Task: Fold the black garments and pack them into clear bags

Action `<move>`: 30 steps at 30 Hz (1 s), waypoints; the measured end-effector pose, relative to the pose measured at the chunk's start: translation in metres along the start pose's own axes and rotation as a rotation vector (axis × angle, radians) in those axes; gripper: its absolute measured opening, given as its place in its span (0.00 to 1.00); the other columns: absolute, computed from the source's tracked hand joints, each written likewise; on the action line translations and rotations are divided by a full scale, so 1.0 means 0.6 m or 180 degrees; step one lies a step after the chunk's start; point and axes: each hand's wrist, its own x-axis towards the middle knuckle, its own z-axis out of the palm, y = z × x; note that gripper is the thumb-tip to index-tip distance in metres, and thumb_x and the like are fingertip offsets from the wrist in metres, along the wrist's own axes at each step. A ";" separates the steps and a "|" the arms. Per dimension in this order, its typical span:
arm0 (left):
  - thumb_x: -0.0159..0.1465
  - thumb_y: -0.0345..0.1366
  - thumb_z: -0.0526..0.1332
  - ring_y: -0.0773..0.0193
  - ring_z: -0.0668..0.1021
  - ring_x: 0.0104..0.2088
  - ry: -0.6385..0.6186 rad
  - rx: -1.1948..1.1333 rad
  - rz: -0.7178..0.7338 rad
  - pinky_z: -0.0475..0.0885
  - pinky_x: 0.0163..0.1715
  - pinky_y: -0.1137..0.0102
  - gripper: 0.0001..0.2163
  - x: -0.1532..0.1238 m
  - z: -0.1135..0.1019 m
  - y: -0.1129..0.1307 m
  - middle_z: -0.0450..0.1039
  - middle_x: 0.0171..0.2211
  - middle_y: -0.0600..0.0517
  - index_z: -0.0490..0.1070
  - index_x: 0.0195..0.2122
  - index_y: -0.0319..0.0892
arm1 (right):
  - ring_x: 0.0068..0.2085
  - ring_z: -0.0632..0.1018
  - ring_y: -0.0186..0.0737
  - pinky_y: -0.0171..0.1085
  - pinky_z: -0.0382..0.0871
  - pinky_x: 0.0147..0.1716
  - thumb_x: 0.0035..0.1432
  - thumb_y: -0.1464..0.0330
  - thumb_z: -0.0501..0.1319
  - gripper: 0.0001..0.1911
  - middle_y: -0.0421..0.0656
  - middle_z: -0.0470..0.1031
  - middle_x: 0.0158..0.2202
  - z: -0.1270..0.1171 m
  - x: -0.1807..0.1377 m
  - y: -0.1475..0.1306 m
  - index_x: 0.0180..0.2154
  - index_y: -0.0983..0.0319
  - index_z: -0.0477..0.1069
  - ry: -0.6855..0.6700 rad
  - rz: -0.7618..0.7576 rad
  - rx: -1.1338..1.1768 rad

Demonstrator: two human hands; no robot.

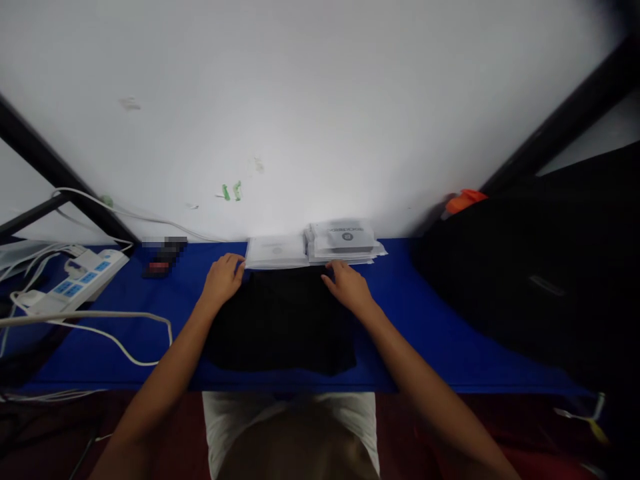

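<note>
A folded black cloth (285,323), perhaps a garment, lies flat on the blue-covered table (400,347) in front of me. My left hand (223,280) is at its far left corner, fingers bent and closed on the edge. At the far right corner, the thumb and forefinger of my right hand (349,285) pinch the fabric. Just beyond the cloth, touching or nearly touching it, are a white flat packet (277,251) and a stack of white plastic packages (345,239) with dark print.
To the left are a white power strip (87,280) with several cables and a black and red object (165,257), partly blurred out. A big black bag-like shape (500,280) covers the right side, with an orange item (465,200) behind it. A white wall (320,120) closes off the back.
</note>
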 end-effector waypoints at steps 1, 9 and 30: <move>0.69 0.40 0.50 0.52 0.75 0.47 0.0030 -0.0046 -0.0032 0.69 0.49 0.57 0.12 -0.005 -0.003 -0.006 0.74 0.44 0.43 0.70 0.44 0.40 | 0.43 0.76 0.47 0.39 0.70 0.38 0.63 0.69 0.58 0.09 0.51 0.74 0.45 0.000 -0.004 -0.001 0.45 0.63 0.68 -0.0010 0.0015 -0.0065; 0.53 0.57 0.66 0.48 0.71 0.54 -0.0784 -0.0425 -0.0049 0.66 0.55 0.54 0.24 -0.083 -0.021 -0.074 0.71 0.51 0.46 0.72 0.44 0.45 | 0.47 0.74 0.48 0.44 0.70 0.47 0.65 0.69 0.56 0.11 0.50 0.74 0.45 -0.012 -0.053 -0.027 0.49 0.62 0.69 -0.0414 -0.1213 -0.0195; 0.64 0.38 0.61 0.51 0.73 0.47 -0.0191 0.0574 -0.0218 0.66 0.46 0.58 0.06 0.002 0.055 0.012 0.74 0.48 0.47 0.74 0.32 0.44 | 0.56 0.71 0.55 0.51 0.68 0.54 0.64 0.58 0.59 0.25 0.56 0.70 0.57 0.026 -0.083 -0.016 0.57 0.66 0.66 -0.0547 -0.1512 -0.0430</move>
